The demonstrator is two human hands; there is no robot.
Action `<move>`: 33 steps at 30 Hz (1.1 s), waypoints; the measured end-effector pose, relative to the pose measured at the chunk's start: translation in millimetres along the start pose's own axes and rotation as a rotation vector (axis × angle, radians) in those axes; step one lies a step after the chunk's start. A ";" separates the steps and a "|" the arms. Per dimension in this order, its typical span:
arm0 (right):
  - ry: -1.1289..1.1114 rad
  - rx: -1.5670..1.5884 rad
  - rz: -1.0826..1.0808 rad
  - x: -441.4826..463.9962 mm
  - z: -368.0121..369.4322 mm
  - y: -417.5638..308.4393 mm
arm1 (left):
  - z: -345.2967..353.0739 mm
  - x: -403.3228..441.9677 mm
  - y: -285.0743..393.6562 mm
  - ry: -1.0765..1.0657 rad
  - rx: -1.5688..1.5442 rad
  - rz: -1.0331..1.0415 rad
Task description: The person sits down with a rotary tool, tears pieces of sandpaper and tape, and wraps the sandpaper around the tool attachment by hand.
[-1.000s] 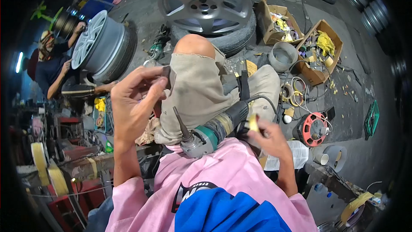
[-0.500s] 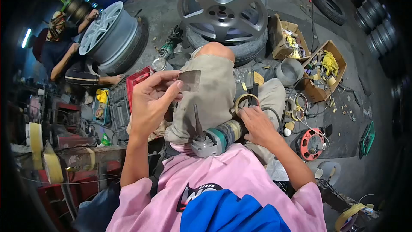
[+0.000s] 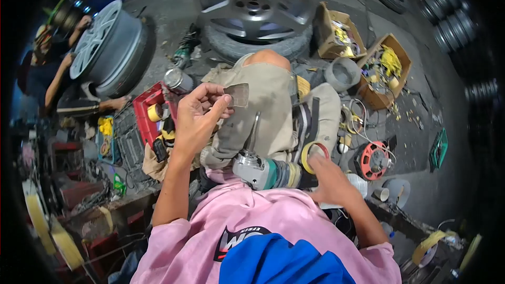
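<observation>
Above my thigh, my left hand (image 3: 202,106) pinches a small, thin grey-brown square (image 3: 240,95) between thumb and fingers; it looks like a scrap of sandpaper or film. Over my other leg, my right hand (image 3: 332,176), slightly blurred, grips a roll of tape (image 3: 305,158) by its edge. Across my lap lies a teal and silver power grinder (image 3: 258,172), a long metal shaft pointing up from its head and tape wrapped round its body. A silver alloy wheel (image 3: 252,5) rests on a tyre beyond my knees.
Two cardboard boxes (image 3: 389,92) with scraps stand at the right, near a metal ring (image 3: 342,73) and a red cable reel (image 3: 372,161). A red tray (image 3: 150,108) and a can (image 3: 178,80) are at left. Another person (image 3: 47,73) handles a wheel (image 3: 108,47).
My right hand has drawn back toward my body with the tape roll, away from my leg. My left hand still holds the square, now slightly turned. The view has shifted.
</observation>
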State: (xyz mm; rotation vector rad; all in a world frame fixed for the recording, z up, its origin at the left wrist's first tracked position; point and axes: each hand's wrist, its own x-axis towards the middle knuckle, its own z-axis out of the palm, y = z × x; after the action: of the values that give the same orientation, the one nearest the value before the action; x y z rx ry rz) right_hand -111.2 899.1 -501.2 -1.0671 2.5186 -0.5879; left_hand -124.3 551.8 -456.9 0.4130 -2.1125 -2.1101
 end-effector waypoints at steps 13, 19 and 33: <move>0.471 2.205 0.017 57.6 -5.7 1.3 | 28.3 18.1 7.8 -0.482 -0.172 -0.116; 0.402 2.460 -0.045 77.2 -8.4 -9.3 | 42.0 9.3 11.2 -0.820 -0.421 -0.426; 0.549 1.548 0.283 87.0 3.5 -11.9 | 32.1 24.6 -21.1 -0.374 -0.951 -0.475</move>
State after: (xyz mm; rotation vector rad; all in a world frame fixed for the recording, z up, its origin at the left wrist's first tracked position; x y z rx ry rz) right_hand -159.9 826.6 -511.2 0.0755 1.5324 -2.3108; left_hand -154.6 576.0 -480.9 0.4251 -0.9044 -3.3281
